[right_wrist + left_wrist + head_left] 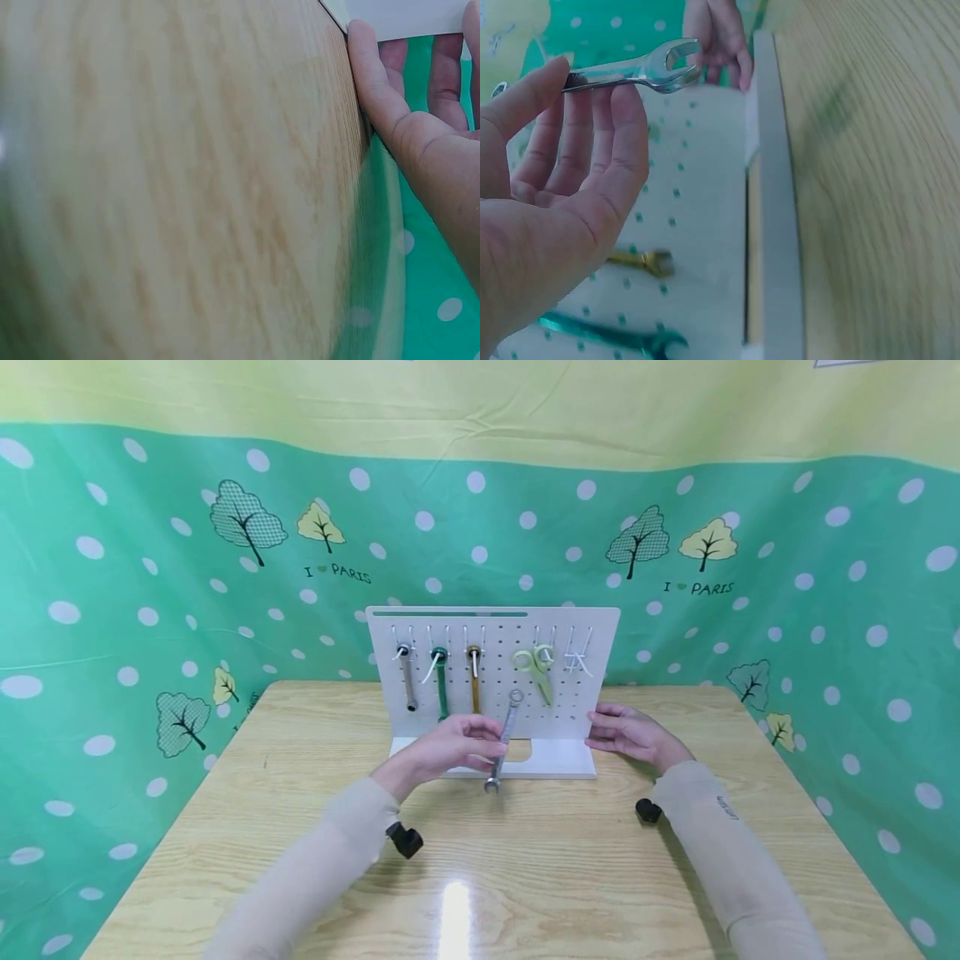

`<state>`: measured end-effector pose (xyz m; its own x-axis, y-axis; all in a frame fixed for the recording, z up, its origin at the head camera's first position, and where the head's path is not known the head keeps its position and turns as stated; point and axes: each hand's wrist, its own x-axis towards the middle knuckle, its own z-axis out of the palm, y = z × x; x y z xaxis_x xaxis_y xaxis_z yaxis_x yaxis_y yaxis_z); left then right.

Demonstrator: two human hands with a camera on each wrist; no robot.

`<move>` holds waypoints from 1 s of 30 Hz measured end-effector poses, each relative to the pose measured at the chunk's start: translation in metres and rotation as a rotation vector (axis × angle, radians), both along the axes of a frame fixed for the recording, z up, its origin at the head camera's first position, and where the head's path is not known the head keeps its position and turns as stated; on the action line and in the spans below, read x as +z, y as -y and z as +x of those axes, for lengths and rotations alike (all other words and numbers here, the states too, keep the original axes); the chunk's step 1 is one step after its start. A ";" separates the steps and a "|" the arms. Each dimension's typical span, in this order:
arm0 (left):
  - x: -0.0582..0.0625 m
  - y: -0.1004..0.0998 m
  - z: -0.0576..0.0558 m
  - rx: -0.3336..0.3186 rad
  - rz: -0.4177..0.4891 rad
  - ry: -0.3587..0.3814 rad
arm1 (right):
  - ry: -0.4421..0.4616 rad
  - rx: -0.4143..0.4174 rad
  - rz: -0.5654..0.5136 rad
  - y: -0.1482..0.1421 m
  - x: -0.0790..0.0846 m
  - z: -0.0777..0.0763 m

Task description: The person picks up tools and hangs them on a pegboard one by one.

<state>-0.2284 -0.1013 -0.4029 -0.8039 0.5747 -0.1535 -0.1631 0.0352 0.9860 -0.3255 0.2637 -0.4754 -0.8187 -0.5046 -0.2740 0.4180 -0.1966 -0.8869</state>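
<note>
My left hand (459, 745) pinches a silver combination wrench (509, 725) between thumb and fingertips, in front of a white pegboard (564, 718). The wrench stands tilted, ring end up and open end down. In the left wrist view the wrench's open end (671, 67) sticks out past the fingertips. At the board's lower right edge, my right hand (632, 737) grips it, with the thumb (367, 56) on one side and fingers behind. Hanging on the board are a silver wrench (408, 681), a green wrench (442, 687), a gold wrench (475, 683) and light-green scissors (538, 672).
White hooks (577, 660) stick out at the board's right. The board's white base (555, 768) stands on a wooden table (570, 860). A green dotted curtain (480, 527) hangs behind and along both sides. Black wrist-camera pieces (406, 840) sit below the sleeves.
</note>
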 end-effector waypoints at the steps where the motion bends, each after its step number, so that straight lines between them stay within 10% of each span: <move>1: 0.003 -0.007 0.000 -0.008 0.004 -0.016 | -0.001 -0.002 0.002 0.000 0.000 0.000; 16: 0.048 -0.079 0.011 -0.022 0.112 -0.176 | -0.023 0.014 0.011 -0.001 0.003 0.002; 30: 0.031 -0.100 0.002 0.104 0.103 -0.150 | -0.027 0.019 0.018 0.000 -0.001 0.001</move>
<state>-0.2263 -0.0015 -0.3715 -0.8690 0.4939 0.0278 -0.0116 -0.0765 0.9970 -0.3241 0.2633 -0.4764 -0.8164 -0.5150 -0.2613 0.3976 -0.1732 -0.9011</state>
